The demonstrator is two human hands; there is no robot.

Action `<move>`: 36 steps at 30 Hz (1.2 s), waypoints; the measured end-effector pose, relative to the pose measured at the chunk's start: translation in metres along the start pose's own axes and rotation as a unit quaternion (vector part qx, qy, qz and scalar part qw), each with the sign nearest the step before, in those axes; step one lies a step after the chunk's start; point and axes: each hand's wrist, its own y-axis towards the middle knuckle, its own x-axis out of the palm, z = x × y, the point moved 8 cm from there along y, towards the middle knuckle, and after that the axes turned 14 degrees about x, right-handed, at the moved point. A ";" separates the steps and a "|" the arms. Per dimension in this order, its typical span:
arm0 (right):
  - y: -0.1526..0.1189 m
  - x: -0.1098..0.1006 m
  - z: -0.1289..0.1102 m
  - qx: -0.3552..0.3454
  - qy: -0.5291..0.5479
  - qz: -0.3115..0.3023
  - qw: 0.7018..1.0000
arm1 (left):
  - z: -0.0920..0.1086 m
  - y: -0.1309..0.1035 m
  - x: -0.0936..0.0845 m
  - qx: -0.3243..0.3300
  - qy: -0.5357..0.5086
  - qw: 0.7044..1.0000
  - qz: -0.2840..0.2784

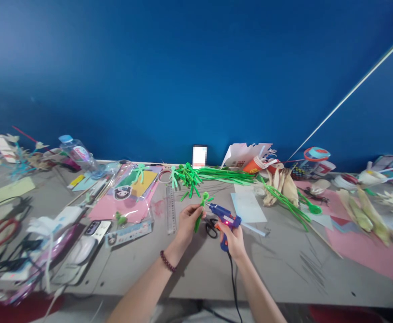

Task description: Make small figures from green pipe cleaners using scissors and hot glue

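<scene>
My left hand (pixel 190 220) pinches a green pipe-cleaner piece (pixel 198 224), its curled light-green top poking up above the fingers. In my right hand (pixel 234 240) is a blue hot glue gun (pixel 223 212) with a red light glowing on its side. The gun's nozzle points left, close to the top of the green piece; whether they touch I cannot tell. A clear glue stick (pixel 255 229) sticks out behind the gun, and its black cord runs down over the table's front edge. Black-handled scissors (pixel 211 229) lie between my hands, partly hidden by the gun.
Green pipe cleaners (pixel 187 177) are heaped behind my hands. A clear ruler (pixel 171 210) lies to the left, beyond it a phone (pixel 84 251) and a plastic bottle (pixel 78 152). White paper (pixel 249 207), dried husks (pixel 285 188) and pink sheets (pixel 367 251) lie to the right.
</scene>
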 end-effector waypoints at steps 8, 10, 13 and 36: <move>0.000 0.002 -0.001 0.003 -0.003 -0.005 1.000 | 0.000 0.000 0.001 -0.009 -0.010 1.000 0.000; -0.001 0.002 -0.003 0.000 -0.002 -0.002 1.000 | -0.003 0.000 -0.001 -0.016 -0.015 1.000 0.006; -0.002 0.002 -0.004 -0.007 0.002 0.006 1.000 | -0.006 0.001 -0.002 -0.023 -0.018 1.000 0.008; -0.005 0.005 -0.008 -0.007 -0.009 0.013 1.000 | -0.010 0.003 -0.004 -0.042 -0.034 0.998 0.023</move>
